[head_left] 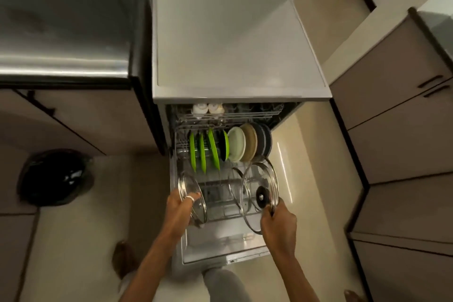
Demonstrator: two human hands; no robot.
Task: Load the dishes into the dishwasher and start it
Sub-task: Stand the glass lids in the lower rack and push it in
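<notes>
The dishwasher (240,91) stands open with its lower rack (220,217) pulled out over the lowered door (220,250). My left hand (180,211) grips a glass lid (192,195) held on edge at the rack's left front. My right hand (278,224) grips a larger glass lid (259,185) with a black knob, upright at the rack's right front. Behind them stand green plates (203,152), then a white plate (235,144), a tan one and dark ones. White cups (208,108) sit in the upper rack.
A steel refrigerator (63,32) rises on the left, and a black bin bag (55,176) lies on the floor below it. Beige cabinets (402,130) line the right side. My grey-trousered leg (220,282) is just in front of the door.
</notes>
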